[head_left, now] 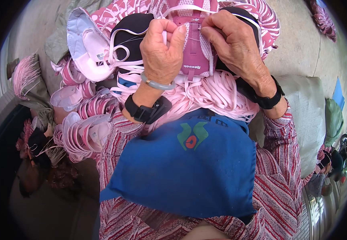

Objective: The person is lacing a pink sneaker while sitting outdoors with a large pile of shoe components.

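Observation:
A pink mesh shoe upper with a darker pink tongue lies before me, with both hands over its eyelet edges. My left hand is closed, thumb against bent forefinger, on a pale shoelace. Thin pale strands trail leftward from it, and a fine line crosses the tongue between my hands. At the upper's right edge, my right hand pinches with thumb and forefinger; what lies between its fingertips is hidden. Below the upper spreads a thick bundle of pale pink shoelaces on my lap.
Stacked pink and white shoe uppers lie at the left. A pale upper with a loose lace rests beside my left hand. More laces hang farther left. A grey-white sack stands at the right, and a blue apron covers my front.

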`<state>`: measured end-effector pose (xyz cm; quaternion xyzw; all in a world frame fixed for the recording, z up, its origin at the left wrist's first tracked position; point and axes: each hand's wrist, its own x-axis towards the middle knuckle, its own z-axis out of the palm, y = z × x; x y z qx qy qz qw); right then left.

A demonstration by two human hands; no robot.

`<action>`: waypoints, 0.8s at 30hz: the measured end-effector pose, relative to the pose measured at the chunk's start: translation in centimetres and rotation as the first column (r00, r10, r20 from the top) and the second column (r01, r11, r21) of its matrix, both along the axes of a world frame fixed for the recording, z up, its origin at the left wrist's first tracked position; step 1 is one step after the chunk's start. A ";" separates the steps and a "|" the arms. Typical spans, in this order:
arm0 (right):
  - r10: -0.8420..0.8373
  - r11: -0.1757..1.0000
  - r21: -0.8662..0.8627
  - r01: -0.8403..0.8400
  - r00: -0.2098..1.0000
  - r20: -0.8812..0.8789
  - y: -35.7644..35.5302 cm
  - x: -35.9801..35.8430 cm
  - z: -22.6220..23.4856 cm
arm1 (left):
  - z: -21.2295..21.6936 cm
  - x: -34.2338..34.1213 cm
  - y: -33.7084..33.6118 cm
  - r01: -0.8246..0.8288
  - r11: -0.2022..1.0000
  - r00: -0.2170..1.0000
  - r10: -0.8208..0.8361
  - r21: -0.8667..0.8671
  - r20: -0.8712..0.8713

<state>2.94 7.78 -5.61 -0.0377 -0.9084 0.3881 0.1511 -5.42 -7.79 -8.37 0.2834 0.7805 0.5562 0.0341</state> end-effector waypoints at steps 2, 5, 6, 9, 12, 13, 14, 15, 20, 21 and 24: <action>0.046 0.997 -0.068 -0.047 0.999 -0.014 0.0 -0.3 0.0 | -0.5 0.3 0.0 -0.037 0.998 0.997 0.040 0.051 -0.067; 0.082 0.984 -0.162 -0.076 0.996 0.031 0.2 -0.7 0.1 | -1.2 0.5 0.0 -0.060 0.996 0.997 0.064 0.066 -0.053; 0.113 0.984 -0.140 -0.108 0.993 0.023 0.3 -1.0 0.1 | -1.3 0.5 -0.1 -0.048 0.997 0.997 0.051 0.058 -0.053; 0.119 0.989 -0.057 -0.136 0.964 -0.238 0.1 -1.9 -0.4 | -1.4 0.4 -0.1 -0.056 0.994 0.997 0.061 0.098 -0.040; 0.110 0.989 -0.044 -0.141 0.900 -0.422 -0.2 -2.3 -0.9 | -1.0 0.3 -0.2 -0.053 0.993 0.997 0.047 0.105 0.055; 0.111 0.983 -0.059 -0.175 0.815 -0.569 -0.2 -2.3 -1.3 | -0.8 0.3 -0.2 -0.048 0.993 0.997 0.041 0.104 0.069; 0.112 0.977 -0.053 -0.207 0.707 -0.698 -0.2 -2.2 -1.4 | -0.5 0.2 -0.3 -0.030 0.995 0.996 0.021 0.097 0.088; 0.124 0.973 -0.054 -0.224 0.706 -0.697 -0.1 -2.4 -1.7 | -0.1 0.1 -0.4 -0.011 0.996 0.994 0.001 0.089 0.109; 0.114 0.992 0.065 -0.106 0.983 -0.143 0.2 -0.8 -1.2 | 1.9 -0.4 -1.4 0.055 0.998 0.923 -0.054 0.006 0.380; 0.114 0.992 0.063 -0.106 0.983 -0.146 0.1 -0.5 -1.0 | 2.2 -0.5 -1.5 0.085 0.995 0.908 -0.057 -0.050 0.415; 0.093 0.995 0.045 -0.087 0.982 -0.166 -0.1 -0.3 -0.3 | 2.9 -0.7 -1.4 0.127 0.991 0.888 -0.100 -0.030 0.450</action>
